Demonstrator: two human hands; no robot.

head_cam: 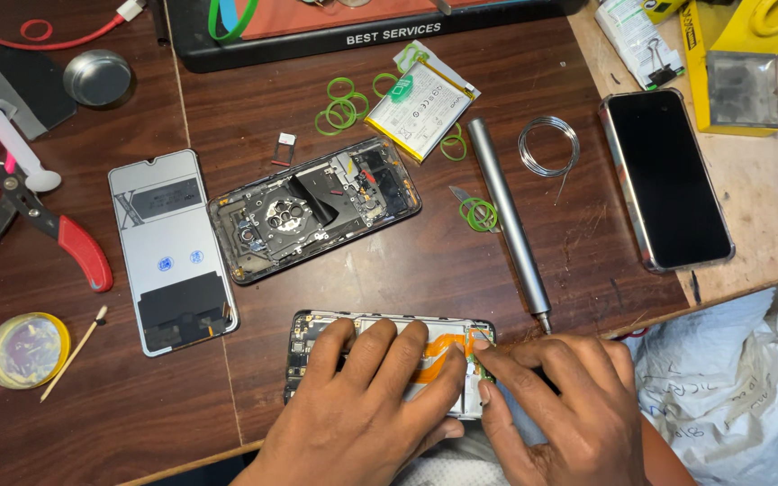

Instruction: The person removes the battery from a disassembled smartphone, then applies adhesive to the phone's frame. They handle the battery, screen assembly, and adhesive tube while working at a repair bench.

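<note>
Wooden table (515, 270) edge: both hands pressing opened phone (317, 328); screwdriver (508, 220) beside.

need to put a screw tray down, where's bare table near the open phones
Bare wood lies between the back shell, the screwdriver and the opened phone under both hands. Another patch: bottom left, below the screen panel. Crowded around the battery and pliers.

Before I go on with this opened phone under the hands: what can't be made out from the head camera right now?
Head view only:
- Opened phone: lower half hidden under the left hand and right hand.
- Right fingertips: whether they pinch anything at the orange flex cable is too small to tell.
- Pliers: handles cut off by the left edge.
- Black tray: cut off by the top edge.
</note>
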